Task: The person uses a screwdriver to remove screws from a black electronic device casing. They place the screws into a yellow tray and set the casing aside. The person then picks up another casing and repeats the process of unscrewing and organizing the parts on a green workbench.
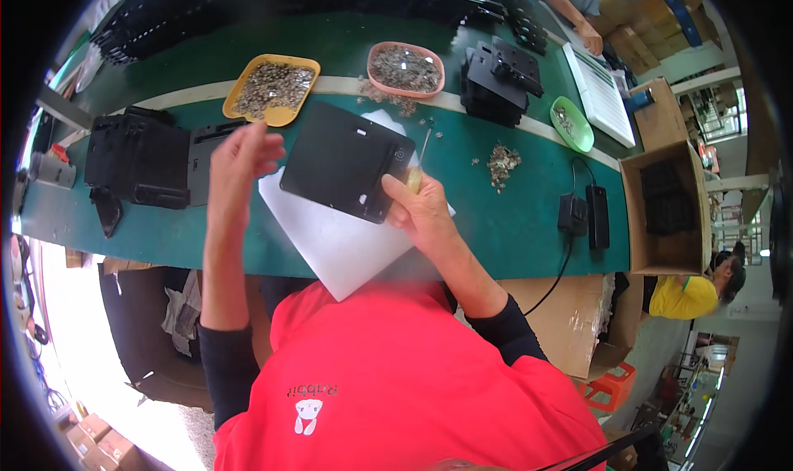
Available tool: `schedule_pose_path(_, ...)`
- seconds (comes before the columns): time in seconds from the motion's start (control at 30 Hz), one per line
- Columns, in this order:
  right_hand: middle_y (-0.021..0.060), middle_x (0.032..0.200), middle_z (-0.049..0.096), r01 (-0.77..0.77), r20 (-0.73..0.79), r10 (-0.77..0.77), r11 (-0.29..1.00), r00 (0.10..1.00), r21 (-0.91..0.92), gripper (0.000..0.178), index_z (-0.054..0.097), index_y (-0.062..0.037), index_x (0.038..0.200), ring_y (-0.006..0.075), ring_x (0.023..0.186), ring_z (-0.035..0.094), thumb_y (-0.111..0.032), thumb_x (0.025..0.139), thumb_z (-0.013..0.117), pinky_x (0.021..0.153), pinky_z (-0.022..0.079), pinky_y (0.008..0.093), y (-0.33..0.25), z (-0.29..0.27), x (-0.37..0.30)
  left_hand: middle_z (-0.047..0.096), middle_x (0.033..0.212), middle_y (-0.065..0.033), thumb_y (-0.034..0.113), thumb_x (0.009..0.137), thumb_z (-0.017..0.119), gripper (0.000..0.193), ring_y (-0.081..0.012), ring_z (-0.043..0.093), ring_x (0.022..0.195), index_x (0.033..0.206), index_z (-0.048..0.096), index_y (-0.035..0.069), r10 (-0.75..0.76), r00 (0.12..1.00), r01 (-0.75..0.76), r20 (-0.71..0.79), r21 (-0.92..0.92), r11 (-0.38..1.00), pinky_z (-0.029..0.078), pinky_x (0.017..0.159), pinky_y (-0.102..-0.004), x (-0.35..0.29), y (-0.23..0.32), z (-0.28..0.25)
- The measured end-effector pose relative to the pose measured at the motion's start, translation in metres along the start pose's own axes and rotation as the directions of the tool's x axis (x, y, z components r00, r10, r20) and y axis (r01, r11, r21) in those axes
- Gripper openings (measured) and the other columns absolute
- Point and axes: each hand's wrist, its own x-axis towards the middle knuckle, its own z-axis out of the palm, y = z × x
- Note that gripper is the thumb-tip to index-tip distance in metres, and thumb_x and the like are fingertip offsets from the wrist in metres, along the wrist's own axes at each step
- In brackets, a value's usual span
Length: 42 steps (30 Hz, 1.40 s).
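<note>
My right hand (423, 209) grips a flat black plastic panel (337, 161) by its right corner, thumb on top. A screwdriver with a yellowish handle (414, 179) is tucked in the same hand, its thin shaft pointing away from me. The panel is tilted above a white sheet (347, 252) on the green table. My left hand (242, 156) is raised left of the panel, just short of a yellow tray (229, 113) of small metal parts. Its fingers are curled together; whatever they may hold is too small to make out.
A pink tray (371, 75) and a green bowl (584, 141) hold small metal parts; a loose pile (502, 165) lies right. Black housings (136, 159) sit left, stacked black panels (494, 83) behind. Black adapters (596, 217) and an open carton (700, 211) are right. A co-worker's hand (590, 38) is far right.
</note>
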Motion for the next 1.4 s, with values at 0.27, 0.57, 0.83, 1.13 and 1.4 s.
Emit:
schedule_pose_path(0.27, -0.0001, 0.066, 0.052, 0.009, -0.094, 0.009, 0.982, 0.996, 0.188, 0.015, 0.054, -0.0064, 0.089, 0.0080, 0.047, 0.044, -0.017, 0.095, 0.062, 0.043, 0.036, 0.0254, 0.035, 0.027, -0.012, 0.064, 0.101, -0.0046, 0.016, 0.097, 0.056, 0.026, -0.0092, 0.060, 0.086, 0.117, 0.057, -0.002, 0.084, 0.990, -0.069, 0.114, -0.131, 0.989, 0.049, 0.074, -0.0246, -0.055, -0.044, 0.076)
schedule_pose_path(0.57, 0.0024, 0.068, 0.056, -0.079, -0.135, 0.057, 0.983, 0.989, -0.165, 0.025, 0.059, 0.0027, 0.103, 0.0047, 0.041, 0.038, -0.021, 0.094, 0.062, 0.037, 0.030, 0.0230, 0.012, -0.012, -0.023, 0.063, 0.112, -0.0073, 0.019, 0.097, 0.058, 0.034, -0.0106, 0.062, 0.098, 0.123, 0.053, -0.003, -0.011, 0.916, 0.141, 0.402, -0.296, 0.945, 0.052, 0.086, -0.0266, -0.025, -0.062, 0.042)
schedule_pose_path(0.83, 0.0019, 0.068, 0.059, 0.010, -0.118, -0.059, 0.925, 0.991, -0.381, 0.022, 0.060, 0.0021, 0.107, 0.0033, 0.046, 0.042, -0.008, 0.088, 0.061, 0.041, 0.032, 0.0212, 0.013, -0.011, -0.018, 0.063, 0.113, -0.0061, 0.019, 0.097, 0.057, 0.036, -0.0102, 0.061, 0.100, 0.126, 0.052, -0.002, -0.055, 0.891, 0.161, 0.450, -0.201, 0.966, 0.051, 0.087, -0.0262, -0.020, -0.064, 0.039)
schedule_pose_path(1.13, 0.0010, 0.067, 0.060, 0.067, -0.042, -0.089, 0.928, 0.995, -0.366, 0.038, 0.058, 0.0020, 0.124, 0.0027, 0.049, 0.044, -0.010, 0.088, 0.061, 0.045, 0.035, 0.0205, 0.013, -0.015, -0.022, 0.062, 0.115, -0.0059, 0.020, 0.097, 0.057, 0.037, -0.0096, 0.059, 0.102, 0.126, 0.051, -0.003, -0.022, 0.896, 0.117, 0.443, -0.189, 0.975, 0.049, 0.089, -0.0262, -0.022, -0.068, 0.040)
schedule_pose_path(1.4, -0.0036, 0.064, 0.054, 0.227, -0.055, -0.294, 0.830, 0.954, -0.509, 0.021, 0.064, 0.0000, 0.104, 0.0032, 0.054, 0.048, -0.014, 0.089, 0.067, 0.050, 0.039, 0.0207, 0.028, -0.005, -0.018, 0.061, 0.119, -0.0074, 0.023, 0.098, 0.057, 0.043, -0.0117, 0.056, 0.106, 0.129, 0.049, -0.004, 0.078, 0.920, -0.044, 0.383, -0.098, 0.994, 0.044, 0.095, -0.0280, -0.034, -0.064, 0.045)
